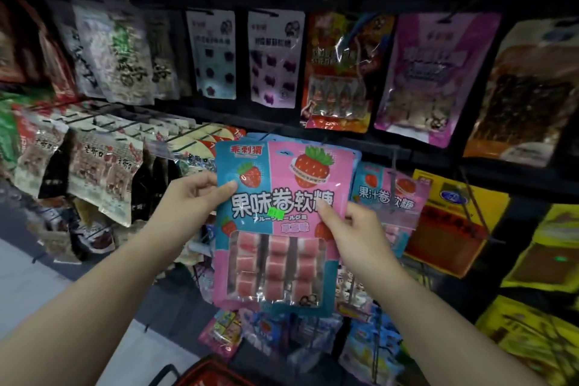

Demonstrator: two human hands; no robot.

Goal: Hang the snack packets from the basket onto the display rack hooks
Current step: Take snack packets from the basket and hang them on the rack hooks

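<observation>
Fingers of both hands are pinched on the strawberry candy packet [275, 222]: left hand [191, 197] clamps its edge at 9 o'clock, thumb on the front; right hand [354, 229] clamps the edge at 3 o'clock. Packet is upright, face to camera, in front of the middle rack row, top edge just under the dark rail. Matching packet [390, 197] hangs just beside it at 3 o'clock. Red basket [206, 376] rim shows at 6 o'clock, well below.

Target hook isn't visible; it's behind the packet top, and the hang hole is hard to make out. Risks, my read:
- blind alignment, so the hook tip misses the hole and crumples the header
- grips sit mid-height, so the top can flop backward
- crowding the neighbour at 3 o'clock could knock it off its peg
</observation>
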